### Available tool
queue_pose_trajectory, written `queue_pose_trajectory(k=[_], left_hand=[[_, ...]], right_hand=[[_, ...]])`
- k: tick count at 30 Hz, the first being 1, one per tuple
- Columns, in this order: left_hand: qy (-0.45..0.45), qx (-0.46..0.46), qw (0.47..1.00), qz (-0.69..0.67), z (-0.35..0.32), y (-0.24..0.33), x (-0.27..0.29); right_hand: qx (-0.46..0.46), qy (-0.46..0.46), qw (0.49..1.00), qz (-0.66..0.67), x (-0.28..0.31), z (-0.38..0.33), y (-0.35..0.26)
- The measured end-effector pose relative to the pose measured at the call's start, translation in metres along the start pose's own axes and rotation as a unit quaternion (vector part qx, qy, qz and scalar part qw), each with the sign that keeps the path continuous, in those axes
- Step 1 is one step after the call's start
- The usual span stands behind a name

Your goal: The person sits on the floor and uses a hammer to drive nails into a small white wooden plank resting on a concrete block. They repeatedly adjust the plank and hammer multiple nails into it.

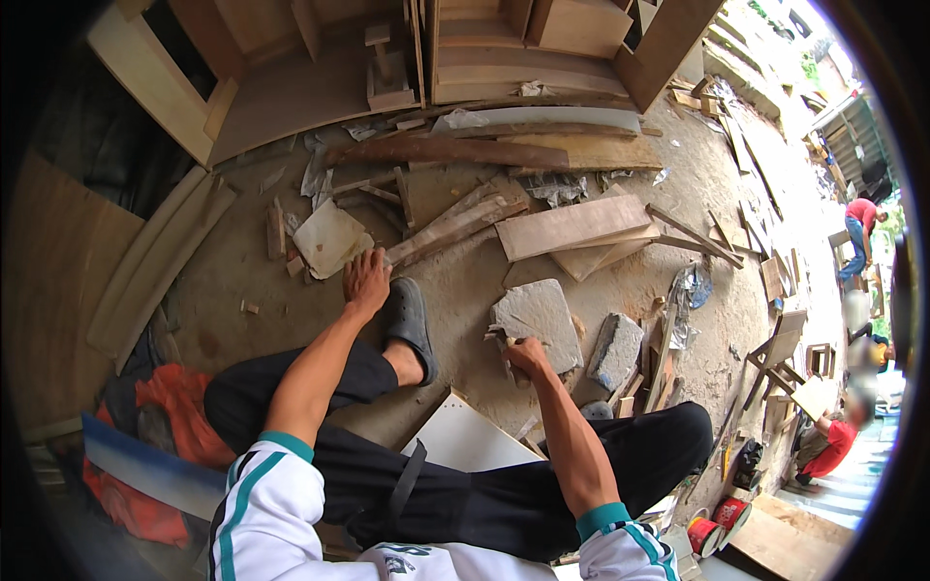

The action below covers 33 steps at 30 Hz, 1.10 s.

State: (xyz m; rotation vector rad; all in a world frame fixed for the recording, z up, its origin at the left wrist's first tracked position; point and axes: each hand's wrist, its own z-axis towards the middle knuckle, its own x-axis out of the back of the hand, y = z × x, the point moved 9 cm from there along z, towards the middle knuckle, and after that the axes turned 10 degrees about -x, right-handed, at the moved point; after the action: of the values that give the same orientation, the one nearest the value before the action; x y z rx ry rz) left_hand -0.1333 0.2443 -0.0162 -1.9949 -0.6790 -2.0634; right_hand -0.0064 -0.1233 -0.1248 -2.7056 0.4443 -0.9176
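Note:
My left hand [366, 281] reaches forward to the ground, its fingers extended beside the near end of a long wood strip [455, 230]. A pale, rough-edged piece of board [330, 238] lies just left of those fingertips. Against the near-left edge of a grey stone slab [539, 318], my right hand [526, 356] is closed in a fist. A thin bit pokes out past its fingers, but the hand hides what it belongs to. Right of the slab sits a smaller grey block [616, 351].
Wooden cabinet frames [528, 73] stand ahead. Flat boards [576, 226] and a brown plank [446, 150] litter the ground. A white panel [463, 431] lies between my legs, orange cloth [184, 416] at left. Red cans [705, 535] stand lower right. Two people in red [835, 445] work far right.

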Motion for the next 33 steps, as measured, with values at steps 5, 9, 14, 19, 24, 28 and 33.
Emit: queue_pose_trajectory(k=[5, 9, 14, 19, 24, 28, 33], left_hand=[[0.035, 0.023, 0.995, 0.085, 0.014, 0.008, 0.001], [-0.035, -0.024, 0.999, -0.007, 0.008, 0.058, -0.025], [-0.032, -0.101, 0.990, -0.095, -0.015, 0.137, -0.056], [-0.062, -0.150, 0.972, -0.172, -0.041, 0.202, -0.079], [-0.138, -0.163, 0.959, -0.185, -0.051, 0.265, -0.105], [-0.193, -0.208, 0.936, -0.211, -0.069, 0.318, -0.117], [-0.245, -0.267, 0.906, -0.217, -0.091, 0.363, -0.141]], right_hand=[[0.008, 0.009, 1.000, -0.018, 0.001, -0.012, 0.000], [0.041, 0.002, 0.999, 0.035, 0.004, -0.024, 0.003], [-0.041, -0.062, 0.992, 0.106, -0.011, -0.033, 0.040], [-0.068, -0.107, 0.986, 0.112, -0.009, -0.065, 0.065], [-0.108, -0.096, 0.972, 0.186, 0.003, -0.082, 0.111], [-0.145, -0.083, 0.959, 0.231, 0.015, -0.089, 0.152], [-0.160, -0.076, 0.942, 0.285, 0.008, -0.073, 0.195]])
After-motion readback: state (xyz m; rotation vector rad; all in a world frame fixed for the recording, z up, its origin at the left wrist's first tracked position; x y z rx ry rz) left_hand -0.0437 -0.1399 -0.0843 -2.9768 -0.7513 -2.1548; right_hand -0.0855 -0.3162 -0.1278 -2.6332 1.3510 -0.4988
